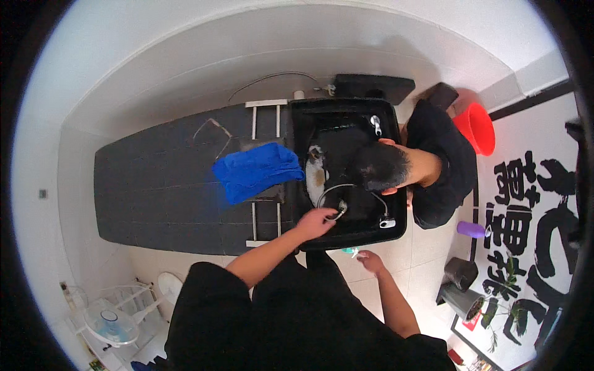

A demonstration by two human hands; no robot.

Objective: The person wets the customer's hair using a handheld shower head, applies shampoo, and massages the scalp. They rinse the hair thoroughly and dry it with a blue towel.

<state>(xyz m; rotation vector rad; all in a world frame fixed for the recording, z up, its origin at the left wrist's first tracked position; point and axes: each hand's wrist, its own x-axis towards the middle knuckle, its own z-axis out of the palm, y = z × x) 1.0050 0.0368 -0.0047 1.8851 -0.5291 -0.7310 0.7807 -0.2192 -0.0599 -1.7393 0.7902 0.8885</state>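
My left hand reaches over the near rim of a black shampoo basin, its fingers curled at a thin metal shower hose. The hose loops through the basin, with a shiny metal fitting just beyond my fingertips. A small white-and-brown animal, seemingly a wet cat, lies along the basin's left side. Outside the near rim, my right hand is at the white pump nozzle of a teal bottle mostly hidden below the rim. Whether its fingers grip the nozzle is unclear.
A person in black leans over the basin's right end, hiding part of it. On the dark padded bed at left lies a blue towel. A mixer tap sits in the basin. A purple bottle and red bucket are at right.
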